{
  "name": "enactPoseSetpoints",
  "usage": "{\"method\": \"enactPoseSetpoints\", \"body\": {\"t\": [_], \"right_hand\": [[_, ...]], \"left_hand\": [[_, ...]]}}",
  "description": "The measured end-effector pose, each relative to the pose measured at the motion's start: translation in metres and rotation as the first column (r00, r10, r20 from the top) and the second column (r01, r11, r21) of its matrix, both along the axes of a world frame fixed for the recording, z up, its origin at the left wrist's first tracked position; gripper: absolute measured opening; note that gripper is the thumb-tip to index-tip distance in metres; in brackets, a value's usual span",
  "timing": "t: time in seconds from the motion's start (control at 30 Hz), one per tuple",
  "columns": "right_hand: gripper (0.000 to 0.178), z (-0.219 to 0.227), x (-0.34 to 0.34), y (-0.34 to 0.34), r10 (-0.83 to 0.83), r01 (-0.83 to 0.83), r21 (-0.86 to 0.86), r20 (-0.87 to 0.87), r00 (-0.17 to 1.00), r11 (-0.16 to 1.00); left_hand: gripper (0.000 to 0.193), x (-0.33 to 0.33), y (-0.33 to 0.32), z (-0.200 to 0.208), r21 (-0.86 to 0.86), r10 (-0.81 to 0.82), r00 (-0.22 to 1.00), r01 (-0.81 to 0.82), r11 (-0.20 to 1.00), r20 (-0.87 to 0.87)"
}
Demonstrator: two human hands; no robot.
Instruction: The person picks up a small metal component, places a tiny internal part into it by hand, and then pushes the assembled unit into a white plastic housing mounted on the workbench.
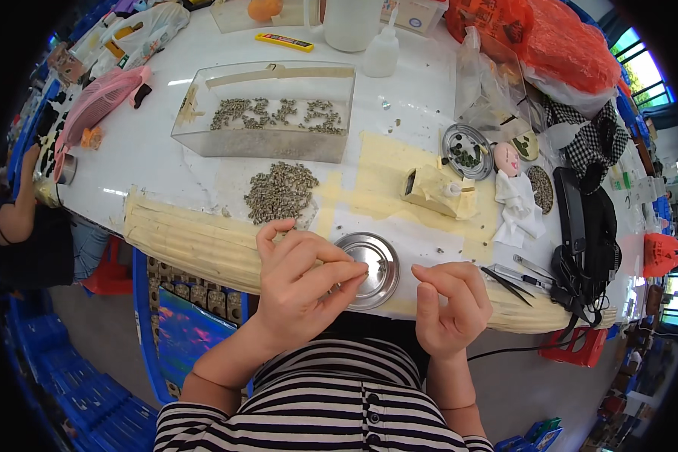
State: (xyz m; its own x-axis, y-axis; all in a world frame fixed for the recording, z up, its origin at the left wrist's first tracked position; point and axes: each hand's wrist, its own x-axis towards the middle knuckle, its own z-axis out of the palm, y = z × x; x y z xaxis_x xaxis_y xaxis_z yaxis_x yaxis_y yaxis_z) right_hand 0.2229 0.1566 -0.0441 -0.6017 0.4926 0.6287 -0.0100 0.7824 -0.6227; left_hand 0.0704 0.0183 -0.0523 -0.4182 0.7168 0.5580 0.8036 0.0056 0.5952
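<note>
The left hand [303, 280] has its thumb and forefinger pressed together at the tips above a shallow, round metal dish [385, 294], whose polished surface carries concentric rings; any piece between those tips is too small to make out. The right hand [452, 305] sits just beside the dish, fingers curled, thumb tip below the forefinger, and it is impossible to tell whether they grip anything fine. Beyond the left hand, on the glossy white table [418, 87], lies a loose heap of small pieces [281, 193], grey-brown, grainy and irregular. Similar bits are scattered on the floor of a clear, straight-walled plastic tray [260, 146] behind the heap, its sides hazy and patched with tape. To the right stands a boxy block [435, 193] wrapped in wrinkled cream tape, and past it a round metal dish of dark green bits [467, 155] with a shiny rim. A soft white cloth [518, 209] lies crumpled nearby. Slim black tweezers [508, 285] rest near the right hand, on the table's ridged, cream-coloured edge strip [192, 235], which bows along the front.
</note>
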Motion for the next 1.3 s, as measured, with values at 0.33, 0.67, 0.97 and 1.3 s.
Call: {"method": "enactPoseSetpoints", "body": {"t": [0.33, 0.67, 0.97, 1.3], "right_hand": [[0.032, 0.071, 0.018, -0.023, 0.518, -0.782, -0.362, -0.597, 0.612, 0.507], [0.039, 0.096, 0.01, -0.037, 0.637, -0.941, -0.251, -0.692, 0.34, 0.229], [0.047, 0.099, 0.008, -0.038, 0.655, -0.953, -0.245, -0.694, 0.301, 0.178], [0.06, 0.084, 0.016, 0.0, 0.783, -0.951, -0.228, -0.543, 0.303, 0.21]], "left_hand": [[0.019, -0.009, 0.0, 0.004, 0.025, 0.054, 0.998, -0.054, 0.998, 0.013], [0.02, -0.032, -0.012, -0.008, 0.104, 0.303, 0.95, -0.309, 0.945, 0.075], [0.017, -0.032, -0.015, -0.009, 0.054, 0.286, 0.958, -0.287, 0.956, 0.019], [0.015, -0.038, -0.034, 0.015, -0.188, 0.207, 0.974, -0.22, 0.957, -0.087]]}}
